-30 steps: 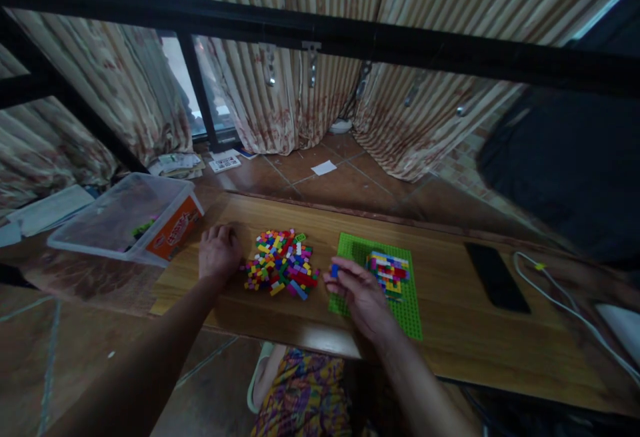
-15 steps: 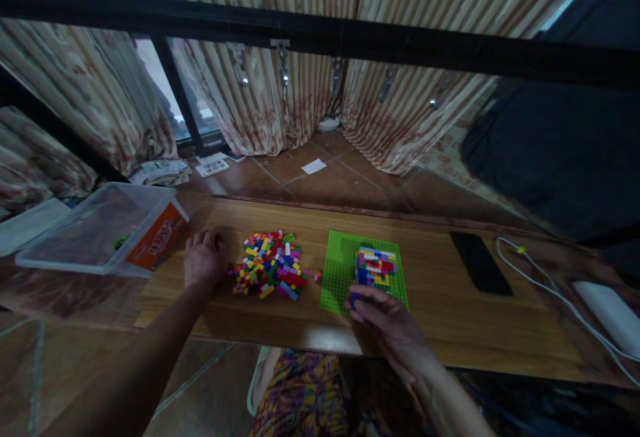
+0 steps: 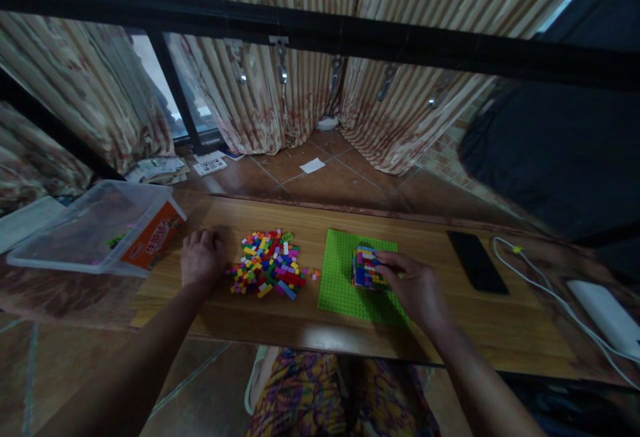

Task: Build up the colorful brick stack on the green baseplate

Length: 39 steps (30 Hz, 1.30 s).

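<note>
My left hand [image 3: 201, 258] rests knuckles-up on the wooden table [image 3: 450, 320], fingers curled together and holding nothing, just left of a pile of small multicoloured bricks [image 3: 267, 265]. A green baseplate [image 3: 345, 294] lies to the right of the pile. On it stands a small multicoloured brick build [image 3: 364, 267]. My right hand [image 3: 419, 288] reaches in from the right, and its fingertips close on the build's top right edge. Whether a loose brick is still in those fingers is hidden.
A clear plastic tub with an orange label [image 3: 105, 227] sits at the table's left end. A black phone [image 3: 476, 262], a white cable [image 3: 545, 290] and a white device [image 3: 607, 314] lie at the right. A black bar [image 3: 320, 30], curtains and tiled floor are beyond.
My right hand, which held a blue brick near the baseplate's near left, has moved right and forward onto the brick build. My left hand stayed beside the pile. The view shifted slightly.
</note>
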Tool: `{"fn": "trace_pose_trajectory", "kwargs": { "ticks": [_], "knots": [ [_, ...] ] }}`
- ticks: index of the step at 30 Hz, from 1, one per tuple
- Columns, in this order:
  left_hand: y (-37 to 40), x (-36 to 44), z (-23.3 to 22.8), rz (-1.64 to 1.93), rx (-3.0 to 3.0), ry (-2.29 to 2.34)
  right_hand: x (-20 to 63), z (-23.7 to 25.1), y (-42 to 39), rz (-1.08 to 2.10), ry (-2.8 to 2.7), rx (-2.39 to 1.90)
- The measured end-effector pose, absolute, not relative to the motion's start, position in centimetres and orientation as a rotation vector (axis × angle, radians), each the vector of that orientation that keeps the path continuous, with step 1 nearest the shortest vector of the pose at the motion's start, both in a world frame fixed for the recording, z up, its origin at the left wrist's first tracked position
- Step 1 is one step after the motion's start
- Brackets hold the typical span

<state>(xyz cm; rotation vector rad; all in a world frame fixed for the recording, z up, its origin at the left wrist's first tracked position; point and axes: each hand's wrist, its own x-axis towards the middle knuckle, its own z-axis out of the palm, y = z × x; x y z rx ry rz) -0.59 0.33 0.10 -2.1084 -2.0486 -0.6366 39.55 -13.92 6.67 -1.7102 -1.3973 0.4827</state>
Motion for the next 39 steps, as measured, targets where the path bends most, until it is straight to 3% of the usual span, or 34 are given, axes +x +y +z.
{"fn": "trace_pose_trajectory", "kwargs": {
  "ticks": [12,39],
  "knots": [
    [0.3,-0.5,0.0,-0.628,-2.088,-2.054,40.1,5.8,-11.7,0.183,-1.964,-1.756],
    [0.2,-0.3,0.2,-0.644,-2.096,-2.085,40.3,4.6,-12.2,0.167,-1.577,-1.830]
  ]
}}
